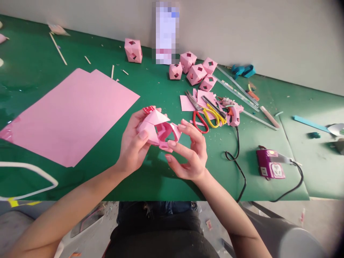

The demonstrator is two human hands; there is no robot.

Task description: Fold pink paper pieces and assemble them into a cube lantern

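In the head view, your left grip (133, 145) pinches the part-closed pink paper polyhedron (151, 130) above the green bench (161, 186), thumb on its near face and fingers behind. A small red patterned patch shows at the top, by your left fingertips; you cannot tell from here what it belongs to. The polyhedron lies to the upper left of your right grip (191, 154), close in front of it. Its longer way runs roughly left to right, the more closed side towards your left palm and the gaping side towards your right fingers. Your left grip is the nearer, being wrapped around it. Your right grip is spread: the fingertips reach the loose right and lower flaps, though whether they touch is hard to tell, and the thumb stands apart below.

To your left, large pink sheets (72, 118) lie flat and overlapping. Beyond your right fingers, scissors with red and yellow handles (198, 107) rest on paper scraps (185, 103), the pink glue gun (235, 114) just to their right. Past them sits a cluster of pink paper polyhedra (196, 74), with another polyhedron (130, 46) apart to the left.
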